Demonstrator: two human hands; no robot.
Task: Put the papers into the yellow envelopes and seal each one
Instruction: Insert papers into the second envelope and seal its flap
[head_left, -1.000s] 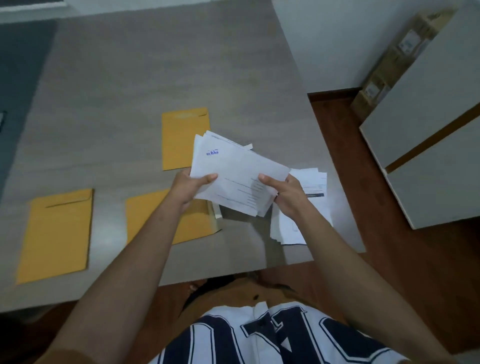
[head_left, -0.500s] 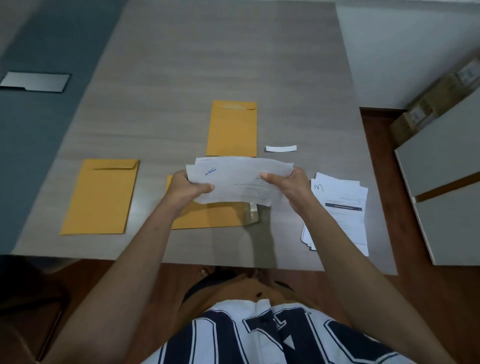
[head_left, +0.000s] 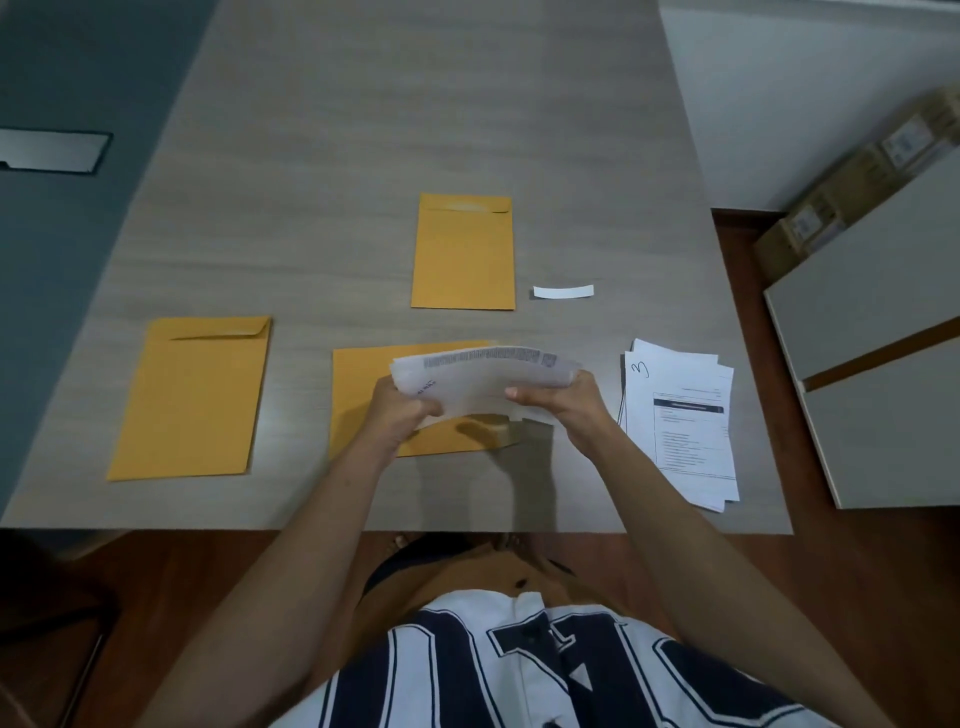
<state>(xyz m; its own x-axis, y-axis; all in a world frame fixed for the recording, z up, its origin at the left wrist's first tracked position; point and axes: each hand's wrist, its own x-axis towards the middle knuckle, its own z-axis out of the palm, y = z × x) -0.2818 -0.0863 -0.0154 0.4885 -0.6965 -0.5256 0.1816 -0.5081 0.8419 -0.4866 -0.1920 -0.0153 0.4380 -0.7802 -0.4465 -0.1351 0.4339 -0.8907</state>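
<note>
So my left hand (head_left: 400, 410) has its fingers curled round the left end of a bundle of papers (head_left: 483, 379), thumb on the near face, and my right hand (head_left: 558, 405) is pinching the right end the same way, thumb on top and the other fingers tucked behind where I can't see them. The bundle is held up off the table, long edge running left to right and bowed a bit in the middle. My guess is that's to square the sheets up so they slide in as one block instead of fanning out. Right underneath sits the near envelope (head_left: 363, 395), lying sideways with its mouth and flap pointing right, which I reckon is the one I'm about to load. Can't tell if anything's in it already; my hands and the bundle cover most of it. The left envelope (head_left: 192, 400) lies flat with its flap edge lifted a little, so probably not sealed, and the far envelope (head_left: 463, 254) looks flat with its flap down; no idea what's inside either. Just right of that one there's a white strip (head_left: 563, 291), maybe peel-off backing from a flap. Another stack of papers (head_left: 680, 421) waits near the table (head_left: 363, 130) edge on my right.
</note>
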